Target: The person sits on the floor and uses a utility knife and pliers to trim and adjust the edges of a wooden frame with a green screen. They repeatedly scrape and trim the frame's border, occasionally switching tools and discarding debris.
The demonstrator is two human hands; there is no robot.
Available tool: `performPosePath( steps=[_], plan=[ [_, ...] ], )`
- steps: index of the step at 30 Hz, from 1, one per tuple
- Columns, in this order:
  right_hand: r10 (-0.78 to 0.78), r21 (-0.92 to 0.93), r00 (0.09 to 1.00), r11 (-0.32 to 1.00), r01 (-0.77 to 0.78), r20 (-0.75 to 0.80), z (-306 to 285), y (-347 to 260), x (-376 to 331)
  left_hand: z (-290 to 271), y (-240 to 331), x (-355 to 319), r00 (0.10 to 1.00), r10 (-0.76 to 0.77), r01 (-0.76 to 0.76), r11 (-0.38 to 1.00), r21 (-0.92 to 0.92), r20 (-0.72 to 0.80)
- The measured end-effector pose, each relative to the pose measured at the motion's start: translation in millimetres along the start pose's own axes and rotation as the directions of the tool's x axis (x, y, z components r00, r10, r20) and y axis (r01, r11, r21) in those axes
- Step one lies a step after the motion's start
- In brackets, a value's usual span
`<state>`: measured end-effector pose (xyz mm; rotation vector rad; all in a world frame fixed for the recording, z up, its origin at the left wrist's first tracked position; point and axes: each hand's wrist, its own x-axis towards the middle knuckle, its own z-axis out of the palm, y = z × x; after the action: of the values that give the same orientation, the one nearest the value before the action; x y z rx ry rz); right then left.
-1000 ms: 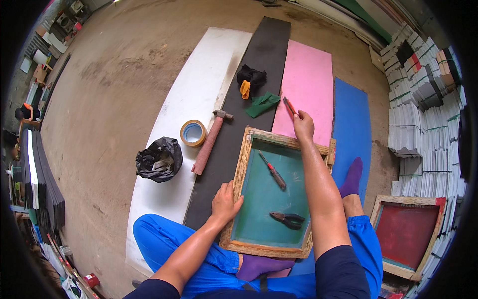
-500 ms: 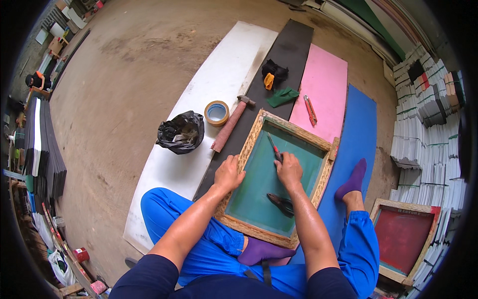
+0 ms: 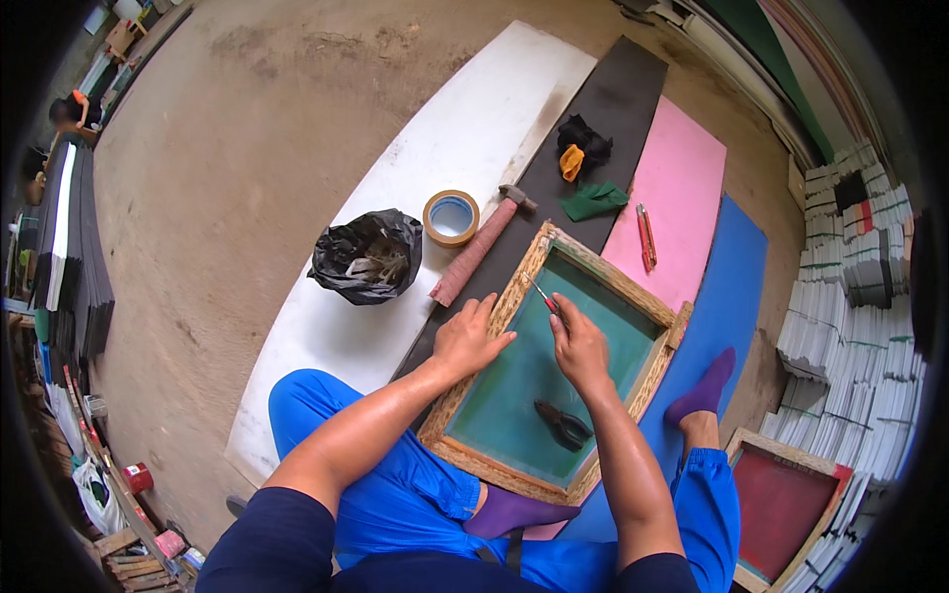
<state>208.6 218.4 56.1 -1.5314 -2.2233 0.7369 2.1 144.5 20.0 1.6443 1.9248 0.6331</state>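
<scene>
A wooden frame [image 3: 499, 474] with green mesh [image 3: 534, 376] lies across my lap and a black board. My left hand [image 3: 467, 338] presses flat on the frame's left edge. My right hand [image 3: 579, 342] rests on the mesh and grips a red-handled screwdriver [image 3: 543, 296], whose metal tip points toward the frame's far left corner. A pair of black pliers [image 3: 561, 424] lies on the mesh just below my right hand.
A hammer [image 3: 479, 249], a roll of tape [image 3: 451, 216] and a black bag [image 3: 368, 256] lie left of the frame. A red utility knife [image 3: 646, 237] sits on the pink sheet [image 3: 682, 178]. Cloths [image 3: 583, 148] lie beyond. Another red-mesh frame [image 3: 786, 504] is at lower right.
My right hand left the red knife on the pink sheet, came back to the mesh and picked up the screwdriver. My left hand shifted up the frame's left edge.
</scene>
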Motion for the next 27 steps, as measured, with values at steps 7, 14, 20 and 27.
performPosePath(
  steps=[7,14,20,27],
  plan=[
    [-0.095,-0.104,0.994,0.990,0.099,0.049,-2.4,10.9,12.8,13.8,0.6,15.0,1.000,-0.013,0.013,1.000,-0.011,-0.019],
    [-0.117,-0.264,0.989,0.955,0.137,0.091,-10.1,-8.2,19.4,10.0,-0.3,16.7,1.000,-0.027,0.027,0.998,-0.052,-0.010],
    [-0.142,-0.461,0.983,0.869,0.180,0.117,-8.4,-23.4,17.4,10.9,-1.9,19.4,1.000,0.016,-0.019,0.993,-0.114,-0.027],
    [-0.065,-0.324,0.983,0.938,0.120,0.173,-4.5,-18.8,24.2,15.4,-11.2,17.5,0.999,0.034,-0.037,0.991,-0.129,-0.025]
  ],
)
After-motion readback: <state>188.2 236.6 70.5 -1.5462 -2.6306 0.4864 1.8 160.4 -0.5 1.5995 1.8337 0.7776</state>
